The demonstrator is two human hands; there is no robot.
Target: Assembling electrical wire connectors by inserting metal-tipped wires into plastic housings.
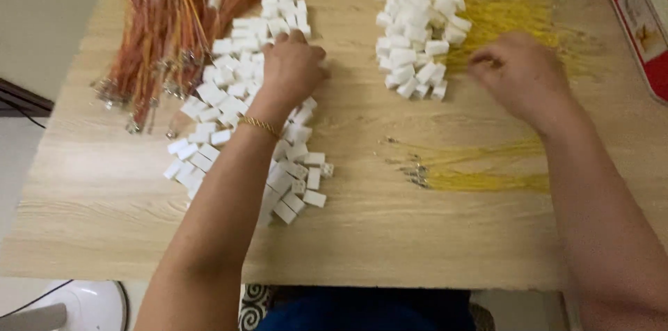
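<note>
Light wooden desk: left hand lay curled on small white plastic connectors, grip unclear; right hand pinched thin yellow wires.

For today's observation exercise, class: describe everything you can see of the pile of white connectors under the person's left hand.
The pile of white connectors is a loose heap of small, blocky, plastic-looking housings lying at all angles. It spreads in a long band down the left half of the wooden table. Its upper end runs into the bundle of orange wires, some of which look fitted with the same white blocks. The left hand rests on the pile's upper right part, and the forearm crosses its lower part, hiding some pieces.
</note>
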